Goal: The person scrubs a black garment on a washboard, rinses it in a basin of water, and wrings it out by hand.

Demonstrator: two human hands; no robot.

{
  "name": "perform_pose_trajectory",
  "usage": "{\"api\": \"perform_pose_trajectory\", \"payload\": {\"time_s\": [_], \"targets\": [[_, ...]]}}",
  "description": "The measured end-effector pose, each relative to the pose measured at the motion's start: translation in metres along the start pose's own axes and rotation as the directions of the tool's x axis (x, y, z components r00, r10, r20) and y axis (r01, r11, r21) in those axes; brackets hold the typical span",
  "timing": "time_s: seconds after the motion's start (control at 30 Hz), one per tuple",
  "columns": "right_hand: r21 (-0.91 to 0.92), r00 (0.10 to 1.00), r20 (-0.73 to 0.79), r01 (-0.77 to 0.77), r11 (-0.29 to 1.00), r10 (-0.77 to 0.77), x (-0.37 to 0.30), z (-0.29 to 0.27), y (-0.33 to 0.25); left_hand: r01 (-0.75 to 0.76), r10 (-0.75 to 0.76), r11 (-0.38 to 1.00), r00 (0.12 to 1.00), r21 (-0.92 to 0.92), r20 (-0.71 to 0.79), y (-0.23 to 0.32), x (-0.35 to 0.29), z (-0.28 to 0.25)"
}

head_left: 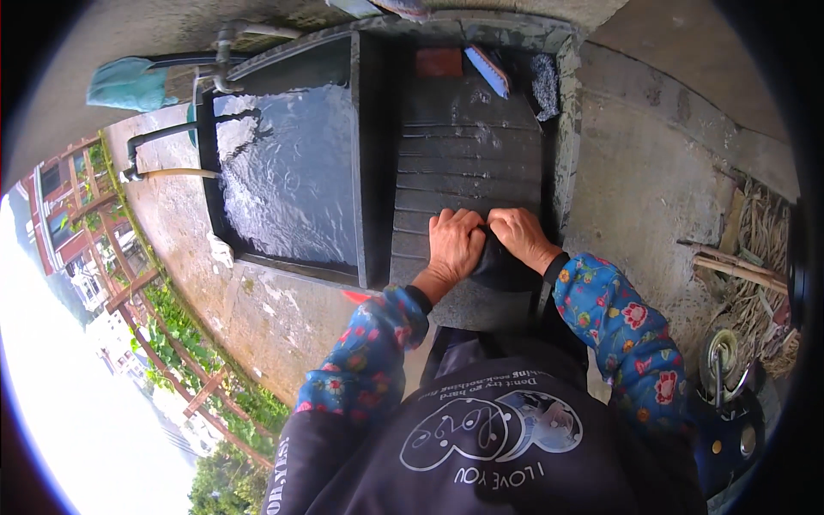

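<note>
My left hand (pixel 456 246) and my right hand (pixel 522 238) are close together over the near part of a dark, wet, ridged washing slab (pixel 468 163). Both have curled fingers closed on a bunched black cloth (pixel 505 268), which lies on the slab and partly hides under the hands. What kind of garment it is cannot be made out. At the slab's far end lie a scrubbing brush (pixel 487 71) with pale bristles, a reddish-brown rectangular block (pixel 439 63) and a grey, speckled scrubber-like clump (pixel 544 87).
Left of the slab is a stone basin of water (pixel 292 180), separated by an upright wall (pixel 362 172). A tap (pixel 225 73) and pipes stand at its far left, near a teal cloth (pixel 130 84). Dry stalks (pixel 747 249) and a dark wheeled machine (pixel 725 412) are on the right.
</note>
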State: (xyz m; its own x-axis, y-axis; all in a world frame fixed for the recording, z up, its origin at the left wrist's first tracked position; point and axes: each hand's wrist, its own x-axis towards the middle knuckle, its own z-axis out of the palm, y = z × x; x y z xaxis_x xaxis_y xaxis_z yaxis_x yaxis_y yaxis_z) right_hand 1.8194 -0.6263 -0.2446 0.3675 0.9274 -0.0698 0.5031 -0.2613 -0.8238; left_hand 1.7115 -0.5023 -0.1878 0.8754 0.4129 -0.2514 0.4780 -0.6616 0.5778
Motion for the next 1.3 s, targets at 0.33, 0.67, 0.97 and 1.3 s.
{"api": "perform_pose_trajectory", "payload": {"time_s": [0.33, 0.67, 0.97, 1.3], "targets": [[0.174, 0.775, 0.337, -0.609, 0.773, 0.535, 0.015, -0.055, 0.010, 0.292, -0.161, 0.855, 0.935, -0.429, 0.316, -0.061, -0.007, -0.029], [0.245, 0.763, 0.448, -0.607, 0.756, 0.466, -0.010, -0.032, -0.066, 0.165, -0.306, 0.905, 0.892, -0.393, -0.331, -0.040, -0.097, -0.008], [0.861, 0.918, -0.057, -0.154, 0.484, 0.393, 0.107, 0.026, -0.205, -0.144, -0.682, 0.613, 0.402, -0.777, -0.612, -0.193, -0.131, -0.158], [0.340, 0.950, -0.292, -0.002, 0.941, 0.108, 0.252, 0.094, -0.172, 0.103, -0.633, 0.771, 0.022, -0.628, -0.774, -0.350, -0.167, -0.225]]}}
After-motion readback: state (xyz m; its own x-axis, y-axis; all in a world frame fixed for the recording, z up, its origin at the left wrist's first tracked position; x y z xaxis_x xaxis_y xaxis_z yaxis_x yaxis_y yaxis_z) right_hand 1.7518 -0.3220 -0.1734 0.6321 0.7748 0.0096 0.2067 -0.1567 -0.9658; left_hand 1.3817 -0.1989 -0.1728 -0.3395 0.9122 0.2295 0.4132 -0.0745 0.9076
